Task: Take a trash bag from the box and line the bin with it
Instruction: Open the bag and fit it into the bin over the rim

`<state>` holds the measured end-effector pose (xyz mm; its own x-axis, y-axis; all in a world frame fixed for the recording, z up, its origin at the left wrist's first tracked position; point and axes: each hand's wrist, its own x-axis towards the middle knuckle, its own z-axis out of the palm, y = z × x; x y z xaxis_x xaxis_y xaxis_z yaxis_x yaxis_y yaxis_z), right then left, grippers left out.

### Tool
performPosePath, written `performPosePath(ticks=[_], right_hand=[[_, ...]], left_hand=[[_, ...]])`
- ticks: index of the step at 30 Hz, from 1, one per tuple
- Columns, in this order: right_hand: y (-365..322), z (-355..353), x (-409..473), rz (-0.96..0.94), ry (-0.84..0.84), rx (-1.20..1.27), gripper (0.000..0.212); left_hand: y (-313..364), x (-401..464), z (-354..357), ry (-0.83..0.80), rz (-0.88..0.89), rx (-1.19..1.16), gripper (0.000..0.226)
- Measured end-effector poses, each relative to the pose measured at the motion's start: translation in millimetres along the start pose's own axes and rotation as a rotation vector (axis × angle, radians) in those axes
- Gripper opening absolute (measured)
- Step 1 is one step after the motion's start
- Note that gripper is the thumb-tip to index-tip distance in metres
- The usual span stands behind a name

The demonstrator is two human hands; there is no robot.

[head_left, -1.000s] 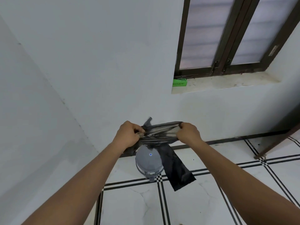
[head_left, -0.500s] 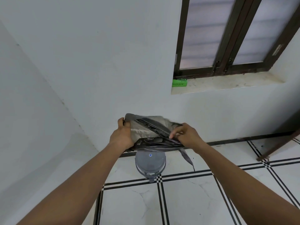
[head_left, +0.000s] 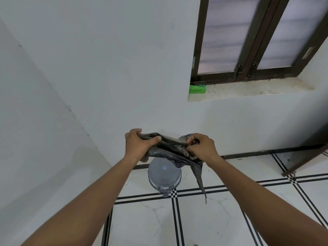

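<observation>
A white wall [head_left: 106,68] fills most of the view, with a dark-framed window [head_left: 257,38] at upper right above a sill [head_left: 257,89]. Below is a white floor [head_left: 221,219] crossed by black lines. A grey bin [head_left: 164,176], lid shut, stands on the floor by the wall. Held above it is a crumpled black bag [head_left: 170,148], one end hanging down to the right. The left hand [head_left: 137,145] grips its left edge; the right hand [head_left: 202,148] pinches its right edge. A green box [head_left: 197,89] sits on the sill's left end.
</observation>
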<state>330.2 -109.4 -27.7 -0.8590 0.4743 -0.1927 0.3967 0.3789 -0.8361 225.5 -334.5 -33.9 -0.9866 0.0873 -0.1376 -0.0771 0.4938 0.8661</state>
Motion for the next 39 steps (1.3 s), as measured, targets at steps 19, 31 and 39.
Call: performPosePath(ticks=[19,31,39], right_hand=[[11.9,-10.4,-0.9,-0.047,-0.136,-0.507,0.040],[16.6,0.8,-8.6,0.017,-0.001,-0.817,0.039],[21.3,3.5,-11.6,-0.089,0.022,-0.744,0.028]], left_hand=[[7.8,-13.8,22.0,-0.328,0.066,0.838,0.052],[-18.3,-24.3,13.0,-0.246,-0.071,1.057,0.094],[-24.1,-25.6,-0.1,-0.130,-0.238,0.700,0.083]])
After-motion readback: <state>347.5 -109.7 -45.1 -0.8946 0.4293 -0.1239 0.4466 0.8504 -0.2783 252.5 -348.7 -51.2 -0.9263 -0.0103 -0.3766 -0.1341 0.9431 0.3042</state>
